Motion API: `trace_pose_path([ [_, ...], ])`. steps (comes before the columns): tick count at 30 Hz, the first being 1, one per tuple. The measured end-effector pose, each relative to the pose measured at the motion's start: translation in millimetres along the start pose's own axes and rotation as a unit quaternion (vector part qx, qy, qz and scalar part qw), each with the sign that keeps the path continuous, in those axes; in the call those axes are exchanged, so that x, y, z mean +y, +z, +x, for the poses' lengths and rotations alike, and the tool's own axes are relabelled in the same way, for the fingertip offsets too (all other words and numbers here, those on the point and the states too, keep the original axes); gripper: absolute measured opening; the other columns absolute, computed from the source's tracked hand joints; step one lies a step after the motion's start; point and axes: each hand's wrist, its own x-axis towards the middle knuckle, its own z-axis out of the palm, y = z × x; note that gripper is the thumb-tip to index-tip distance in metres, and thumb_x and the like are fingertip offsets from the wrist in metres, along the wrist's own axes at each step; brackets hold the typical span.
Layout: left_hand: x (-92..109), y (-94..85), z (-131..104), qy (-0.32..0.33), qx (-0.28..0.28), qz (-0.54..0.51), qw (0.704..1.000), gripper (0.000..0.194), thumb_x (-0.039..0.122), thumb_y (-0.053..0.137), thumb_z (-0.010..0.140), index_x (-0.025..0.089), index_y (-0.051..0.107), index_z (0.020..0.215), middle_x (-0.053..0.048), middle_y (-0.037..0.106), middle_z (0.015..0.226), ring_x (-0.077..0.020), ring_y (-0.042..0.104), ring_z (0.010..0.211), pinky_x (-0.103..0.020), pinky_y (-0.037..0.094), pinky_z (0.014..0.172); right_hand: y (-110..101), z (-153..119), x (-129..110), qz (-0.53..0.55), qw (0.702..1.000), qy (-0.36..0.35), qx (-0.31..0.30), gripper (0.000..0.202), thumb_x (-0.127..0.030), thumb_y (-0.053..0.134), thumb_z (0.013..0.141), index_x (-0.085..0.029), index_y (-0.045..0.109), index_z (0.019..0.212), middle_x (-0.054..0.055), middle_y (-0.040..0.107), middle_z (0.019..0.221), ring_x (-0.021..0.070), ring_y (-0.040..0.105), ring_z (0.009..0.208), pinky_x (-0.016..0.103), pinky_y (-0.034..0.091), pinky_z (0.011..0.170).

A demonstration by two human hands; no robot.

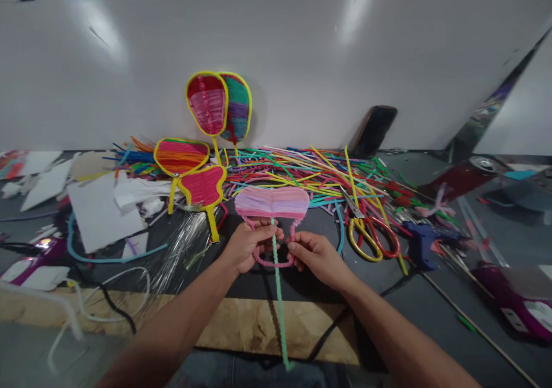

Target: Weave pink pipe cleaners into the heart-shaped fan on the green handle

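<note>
Pink pipe-cleaner fan (271,203): my left hand (248,245) grips its frame (265,263) and green pipe cleaner (280,304); my right hand (315,257) pinches the frame.

Pink-and-lilac fuzzy panel (271,202) held over dark tabletop (256,285), lower loop open, pale green stem (280,304) crossing loop lengthwise.

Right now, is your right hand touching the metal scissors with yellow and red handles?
Apart. The head view shows dark tabletop and a curved light-blue fuzzy strand between the right hand and the scissors.
</note>
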Motion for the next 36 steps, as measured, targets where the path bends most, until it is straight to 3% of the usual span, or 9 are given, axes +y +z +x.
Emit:
trace_pose_path([
  [4,4,-5.3,5,0.018,0.016,-0.003,1.000,0.018,0.014,0.069,0.069,0.014,0.064,0.085,-0.005,0.070,0.072,-0.0155,0.067,0.068,-0.023,0.054,0.056,-5,3,7,-0.104,0.993,-0.033,0.051,0.030,-0.043,0.043,0.088,-0.017,0.058,0.086,-0.002,0.056,0.061,0.0100,0.052,0.051,0.021,0.042,0.050],
  [8,14,-11.7,9,0.060,0.032,-0.006,0.998,0.017,0.013,0.069,0.069,0.013,0.063,0.085,-0.005,0.070,0.071,-0.0157,0.067,0.066,-0.021,0.052,0.051,-18,8,15,-0.240,0.959,-0.089,0.121,0.023,-0.035,0.047,0.087,-0.020,0.061,0.097,0.003,0.064,0.079,0.0150,0.059,0.068,0.027,0.046,0.063],
  [13,30,-17.4,3,0.092,0.045,-0.039,0.994,0.013,0.010,0.067,0.070,0.013,0.061,0.082,-0.004,0.069,0.065,-0.0147,0.066,0.060,-0.018,0.049,0.046,-19,8,9,-0.337,0.927,-0.150,0.075,0.023,-0.025,0.046,0.086,-0.021,0.061,0.103,0.006,0.065,0.094,0.0184,0.059,0.087,0.032,0.045,0.079],
  [17,27,-25.6,-12,0.079,0.034,-0.045,0.995,0.012,0.010,0.067,0.070,0.012,0.062,0.081,-0.004,0.069,0.065,-0.0143,0.066,0.058,-0.019,0.050,0.046,-3,1,4,-0.488,0.848,-0.208,0.004,0.034,-0.029,0.058,0.082,-0.025,0.057,0.116,0.008,0.059,0.111,0.0210,0.052,0.100,0.035,0.040,0.087],
  [21,14,-39.6,-28,0.034,0.022,-0.026,0.999,0.014,0.011,0.069,0.068,0.012,0.062,0.080,-0.006,0.069,0.069,-0.0150,0.067,0.061,-0.019,0.050,0.046,-1,1,4,-0.616,0.767,-0.180,0.002,0.024,-0.013,0.047,0.085,-0.021,0.064,0.100,0.008,0.062,0.095,0.0203,0.053,0.089,0.033,0.043,0.081],
  [25,6,-50.7,-36,0.018,0.012,-0.028,0.999,0.017,0.013,0.070,0.068,0.013,0.061,0.082,-0.006,0.069,0.070,-0.0153,0.067,0.062,-0.018,0.048,0.045,-2,6,0,-0.643,0.745,-0.173,0.037,0.032,-0.008,0.042,0.084,-0.012,0.059,0.111,0.017,0.059,0.111,0.0273,0.049,0.105,0.042,0.040,0.090],
  [29,3,-52.2,-39,0.020,-0.004,-0.040,0.999,0.015,0.017,0.071,0.068,0.013,0.062,0.080,-0.007,0.070,0.073,-0.0152,0.067,0.064,-0.019,0.048,0.047,16,7,3,-0.629,0.743,-0.227,-0.035,0.048,-0.022,0.051,0.084,-0.015,0.044,0.131,0.011,0.048,0.134,0.0262,0.032,0.129,0.043,0.033,0.102],
  [31,0,-49.4,-41,0.014,-0.016,-0.027,0.999,0.016,0.019,0.072,0.068,0.012,0.062,0.078,-0.007,0.070,0.073,-0.0148,0.066,0.064,-0.019,0.048,0.047,19,5,8,-0.635,0.742,-0.212,-0.046,0.047,-0.026,0.050,0.086,-0.017,0.044,0.131,0.011,0.047,0.135,0.0253,0.035,0.128,0.045,0.033,0.102],
  [36,-12,-37.8,-40,0.016,-0.072,0.021,0.997,0.023,0.026,0.074,0.065,0.012,0.062,0.080,-0.007,0.069,0.074,-0.0151,0.065,0.066,-0.020,0.048,0.049,-15,-6,4,-0.689,0.704,-0.163,0.047,0.030,-0.017,0.047,0.085,-0.011,0.061,0.111,0.016,0.060,0.119,0.0276,0.048,0.117,0.046,0.037,0.098],
])
